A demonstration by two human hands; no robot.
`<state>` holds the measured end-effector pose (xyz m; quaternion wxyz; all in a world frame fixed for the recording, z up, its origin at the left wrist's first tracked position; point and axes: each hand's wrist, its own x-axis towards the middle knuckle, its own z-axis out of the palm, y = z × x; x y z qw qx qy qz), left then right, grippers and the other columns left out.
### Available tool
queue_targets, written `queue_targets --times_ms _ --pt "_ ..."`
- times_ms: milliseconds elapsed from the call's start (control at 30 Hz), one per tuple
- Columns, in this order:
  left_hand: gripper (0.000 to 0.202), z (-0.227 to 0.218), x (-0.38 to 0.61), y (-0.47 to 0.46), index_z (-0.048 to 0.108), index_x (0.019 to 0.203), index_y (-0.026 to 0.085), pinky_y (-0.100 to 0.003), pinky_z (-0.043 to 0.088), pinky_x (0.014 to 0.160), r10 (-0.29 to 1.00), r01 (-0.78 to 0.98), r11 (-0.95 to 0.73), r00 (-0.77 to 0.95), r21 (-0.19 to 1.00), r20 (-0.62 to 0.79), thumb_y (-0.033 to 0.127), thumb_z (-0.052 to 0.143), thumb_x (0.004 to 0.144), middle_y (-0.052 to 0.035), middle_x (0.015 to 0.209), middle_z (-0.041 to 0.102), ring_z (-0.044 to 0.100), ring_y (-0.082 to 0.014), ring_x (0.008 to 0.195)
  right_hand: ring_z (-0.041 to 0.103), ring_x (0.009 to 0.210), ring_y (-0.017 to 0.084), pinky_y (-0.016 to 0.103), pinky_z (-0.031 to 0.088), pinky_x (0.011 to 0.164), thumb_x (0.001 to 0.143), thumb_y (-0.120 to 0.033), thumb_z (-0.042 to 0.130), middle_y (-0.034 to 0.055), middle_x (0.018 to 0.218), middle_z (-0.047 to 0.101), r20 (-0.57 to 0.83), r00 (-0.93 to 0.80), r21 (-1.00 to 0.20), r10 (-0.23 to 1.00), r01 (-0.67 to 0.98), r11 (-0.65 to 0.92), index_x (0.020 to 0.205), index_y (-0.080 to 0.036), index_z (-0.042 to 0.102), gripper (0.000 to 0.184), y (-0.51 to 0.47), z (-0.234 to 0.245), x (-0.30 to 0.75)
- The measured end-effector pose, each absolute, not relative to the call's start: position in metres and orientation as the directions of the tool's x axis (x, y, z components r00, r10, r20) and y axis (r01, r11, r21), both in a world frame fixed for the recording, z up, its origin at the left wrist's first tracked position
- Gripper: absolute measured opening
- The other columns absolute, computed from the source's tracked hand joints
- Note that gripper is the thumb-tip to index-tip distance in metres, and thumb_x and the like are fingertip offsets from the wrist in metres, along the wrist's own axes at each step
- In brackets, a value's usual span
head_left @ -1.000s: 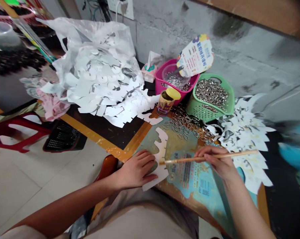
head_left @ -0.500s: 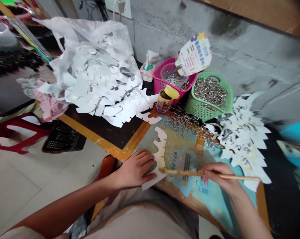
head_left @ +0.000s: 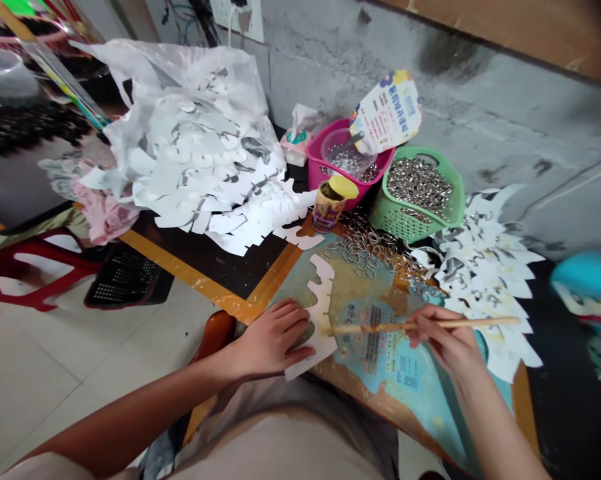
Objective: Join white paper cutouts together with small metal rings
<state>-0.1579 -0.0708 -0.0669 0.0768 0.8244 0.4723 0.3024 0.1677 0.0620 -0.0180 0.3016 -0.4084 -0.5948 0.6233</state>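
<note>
My left hand [head_left: 270, 340] lies flat on a white cut-paper strip [head_left: 321, 319] with a notched edge, pinning it to a printed board [head_left: 380, 353]. My right hand [head_left: 445, 340] grips a thin wooden stick [head_left: 375, 327], whose darker tip touches or nearly touches the strip's edge. Small silvery metal rings [head_left: 370, 253] lie scattered on the board beyond the strip. A small paper-wrapped pot [head_left: 328, 208] with a yellow lid stands at the board's far corner. A stack of similar white cutouts [head_left: 488, 287] lies to the right of my right hand.
A plastic bag [head_left: 180, 87] holds many white cutouts. Behind them stand a pink basket [head_left: 325, 163] and a green basket [head_left: 415, 193] of metal rings. A tissue box [head_left: 295, 140] and a leaflet [head_left: 385, 113] sit by a concrete wall [head_left: 505, 113]. A red stool [head_left: 30, 263] stands left.
My right hand has risen up the picture from its lower place, bringing the stick nearly level. My left hand and the paper strip have not visibly moved.
</note>
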Motion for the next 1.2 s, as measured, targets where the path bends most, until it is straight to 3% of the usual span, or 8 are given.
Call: queue_targets --times_ms 200,300,500,900,967,1067,1200 --pt "0.023 -0.064 -0.157 -0.071 0.063 0.101 0.015 -0.045 0.052 0.099 0.83 0.733 -0.535 0.362 0.42 0.424 0.036 0.064 0.091 -0.0125 0.105 0.068 0.065 -0.0263 0.1 0.063 0.043 0.017 0.025 0.05 0.039 0.08 -0.036 0.077 0.004 0.058 0.069 -0.212 -0.559 -0.977 0.802 0.146 -0.156 0.075 -0.017 0.075 0.02 0.063 -0.015 0.165" --pt "0.023 -0.065 -0.158 -0.071 0.063 0.102 0.016 -0.045 0.051 0.1 0.831 0.734 -0.533 0.36 0.42 0.424 0.036 0.064 0.091 -0.0125 0.105 0.068 0.065 -0.0263 0.101 0.067 0.048 0.018 0.026 0.055 0.046 0.081 -0.035 0.077 0.0042 0.062 0.072 -0.162 -0.485 -0.987 0.859 0.084 -0.139 0.08 -0.018 0.076 0.017 0.064 -0.018 0.162" --pt "0.026 -0.068 -0.158 -0.071 0.062 0.103 0.014 -0.046 0.05 0.101 0.829 0.738 -0.537 0.37 0.409 0.42 0.036 0.065 0.09 -0.0135 0.106 0.068 0.064 -0.027 0.102 0.065 0.046 0.017 0.025 0.054 0.042 0.081 -0.036 0.077 0.0049 0.061 0.07 -0.198 -0.564 -0.98 0.802 0.109 -0.165 0.077 -0.017 0.075 0.02 0.065 -0.021 0.162" --pt "0.024 -0.065 -0.158 -0.071 0.063 0.101 0.015 -0.045 0.051 0.099 0.829 0.736 -0.536 0.367 0.414 0.422 0.036 0.065 0.09 -0.0127 0.104 0.068 0.064 -0.0267 0.101 0.067 0.051 0.019 0.028 0.056 0.047 0.083 -0.034 0.075 0.0059 0.064 0.072 -0.152 -0.614 -0.976 0.775 0.219 -0.018 0.081 -0.018 0.075 0.016 0.069 -0.008 0.175" --pt "0.022 -0.065 -0.157 -0.071 0.063 0.101 0.015 -0.045 0.052 0.099 0.829 0.734 -0.534 0.358 0.42 0.429 0.035 0.065 0.09 -0.0124 0.104 0.068 0.064 -0.0265 0.101 0.066 0.05 0.018 0.028 0.056 0.048 0.084 -0.032 0.075 0.0035 0.063 0.071 -0.084 -0.519 -0.979 0.851 0.201 0.026 0.08 -0.02 0.075 0.012 0.074 -0.004 0.173" --pt "0.021 -0.064 -0.157 -0.071 0.063 0.1 0.017 -0.045 0.052 0.098 0.832 0.732 -0.53 0.348 0.429 0.432 0.035 0.065 0.09 -0.012 0.105 0.069 0.064 -0.0263 0.102 0.063 0.048 0.016 0.029 0.054 0.045 0.085 -0.028 0.073 0.0007 0.063 0.068 0.144 -0.245 -0.981 0.959 0.089 0.17 0.077 -0.025 0.073 0.009 0.086 0.014 0.161" --pt "0.022 -0.065 -0.157 -0.071 0.063 0.101 0.016 -0.046 0.051 0.099 0.831 0.734 -0.531 0.351 0.424 0.432 0.035 0.065 0.09 -0.0123 0.105 0.069 0.065 -0.0263 0.101 0.063 0.05 0.017 0.031 0.052 0.044 0.084 -0.026 0.074 0.0006 0.066 0.064 0.425 -0.055 -0.904 0.903 0.027 0.427 0.079 -0.025 0.071 0.006 0.101 0.053 0.119"
